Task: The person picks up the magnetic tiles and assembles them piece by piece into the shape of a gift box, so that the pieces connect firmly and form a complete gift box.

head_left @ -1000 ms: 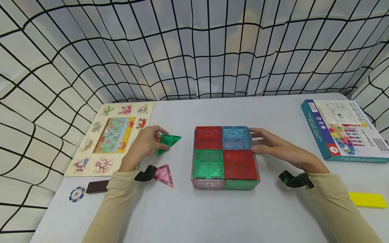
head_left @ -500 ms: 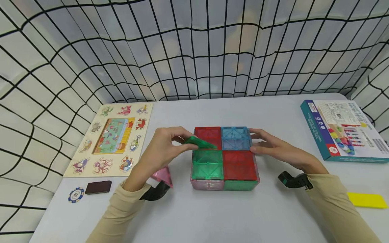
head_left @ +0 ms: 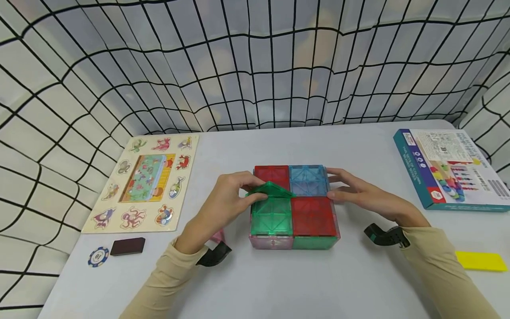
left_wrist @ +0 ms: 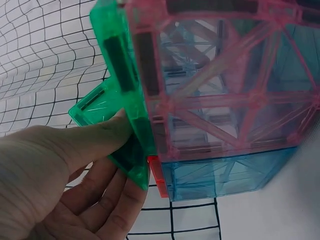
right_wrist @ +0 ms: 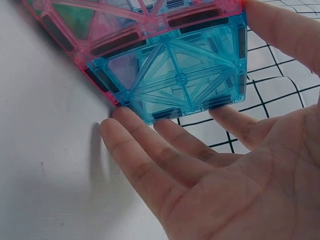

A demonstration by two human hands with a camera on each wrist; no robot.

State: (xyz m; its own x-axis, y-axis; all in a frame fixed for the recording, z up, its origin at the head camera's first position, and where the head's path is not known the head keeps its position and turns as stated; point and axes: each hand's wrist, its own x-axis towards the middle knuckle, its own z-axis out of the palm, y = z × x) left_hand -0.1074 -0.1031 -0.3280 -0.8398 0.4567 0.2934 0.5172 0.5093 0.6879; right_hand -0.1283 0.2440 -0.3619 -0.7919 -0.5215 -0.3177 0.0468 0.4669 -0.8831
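Observation:
A low block of translucent magnetic tiles (head_left: 314,217) stands mid-table, its top a red, a blue, a green and another red square. My left hand (head_left: 227,197) pinches a green triangular magnetic tile (head_left: 276,190) between thumb and fingers, tilted above the seam between the left red and green squares. In the left wrist view the triangle (left_wrist: 134,162) lies against the green top edge. With nearly straight fingers, my right hand (head_left: 358,192) touches the block's right side; in the right wrist view its fingertips meet a blue side tile (right_wrist: 180,77). A pink triangular tile (head_left: 218,237) is partly hidden behind the left wrist.
At the left lies a wooden sea-animal puzzle board (head_left: 185,153), with a dark rectangular block (head_left: 127,246) and a blue-white poker chip (head_left: 98,257) in front. A boxed toy (head_left: 454,170) and a yellow block (head_left: 481,261) are at the right. Black netting (head_left: 271,73) rises behind the table.
My left hand has carried the green triangle rightward from beside the puzzle board to above the tile block, where it now tilts over the green square. The right hand has stayed in place.

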